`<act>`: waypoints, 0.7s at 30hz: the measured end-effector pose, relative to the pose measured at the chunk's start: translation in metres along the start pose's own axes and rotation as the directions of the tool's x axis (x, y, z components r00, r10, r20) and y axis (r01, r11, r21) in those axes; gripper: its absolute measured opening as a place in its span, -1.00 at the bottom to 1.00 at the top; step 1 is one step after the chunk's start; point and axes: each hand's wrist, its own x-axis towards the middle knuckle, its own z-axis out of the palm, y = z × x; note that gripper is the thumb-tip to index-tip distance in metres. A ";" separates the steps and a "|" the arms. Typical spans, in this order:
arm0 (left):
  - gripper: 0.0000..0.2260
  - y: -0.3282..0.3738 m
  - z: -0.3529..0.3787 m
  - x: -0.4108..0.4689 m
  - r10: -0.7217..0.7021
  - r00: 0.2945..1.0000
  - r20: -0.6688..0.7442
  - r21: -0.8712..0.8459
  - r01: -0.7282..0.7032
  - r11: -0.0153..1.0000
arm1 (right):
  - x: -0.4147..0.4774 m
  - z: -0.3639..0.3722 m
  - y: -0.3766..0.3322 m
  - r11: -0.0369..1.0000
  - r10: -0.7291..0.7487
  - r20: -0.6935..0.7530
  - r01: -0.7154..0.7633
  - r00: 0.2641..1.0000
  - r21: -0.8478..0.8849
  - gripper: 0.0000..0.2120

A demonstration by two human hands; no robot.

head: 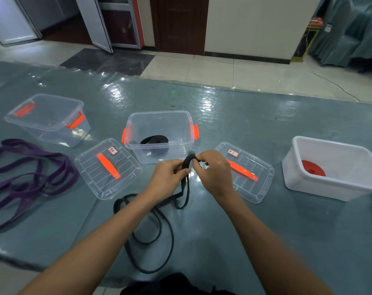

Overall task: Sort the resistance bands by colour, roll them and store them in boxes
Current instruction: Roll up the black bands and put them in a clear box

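Grey-green bench [244,128] under glossy clear film; tiled floor and doors beyond, toward 12 o'clock. Both hands raised over bench centre.

Grip of left hand [168,177]: thumb and fingers pinched on black band [186,161], just below its curled end. Grip of right hand [214,171]: fingertips pinched on that curled end, close beside the other hand. Rest of black band hanging from the grip, then lying in loose loops on the bench toward 6 o'clock.

Layout, read from the hands:
- 12 o'clock, near: middle clear box [159,116], orange latches, lid off, rolled black band [154,139] inside.
- 10 o'clock: left clear box [46,120] (contents not discernible).
- 9 o'clock: left lid [108,169]; farther out, purple bands [73,177], loose and tangled.
- 3 o'clock: right lid [249,177], partly behind the hand; farther out, white box [329,173] holding rolled red band [312,168].
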 end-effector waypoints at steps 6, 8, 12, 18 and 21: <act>-0.90 -0.005 0.010 -0.002 0.003 0.990 -0.143 -0.070 -0.013 0.997 | -0.002 0.015 -0.039 0.581 0.672 0.198 -0.674 0.714 0.457 -0.88; -0.82 -0.005 0.008 -0.003 0.033 0.982 -0.187 -0.047 -0.042 0.998 | -0.003 0.018 -0.043 0.440 0.746 0.262 -0.749 0.612 0.496 -0.91; -0.83 -0.007 0.005 -0.005 0.081 0.982 -0.168 -0.017 -0.085 0.996 | -0.003 0.021 -0.043 0.188 0.796 0.384 -0.793 0.469 0.579 -0.88; -0.91 -0.013 -0.003 -0.003 0.091 0.976 -0.199 0.085 -0.076 0.994 | 0.000 0.021 -0.042 0.161 0.732 0.505 -0.836 0.457 0.524 -0.94; -0.91 -0.017 -0.018 -0.002 0.107 0.986 -0.127 0.205 -0.079 0.976 | 0.005 0.012 -0.035 0.488 0.621 0.498 -0.796 0.605 0.358 -0.91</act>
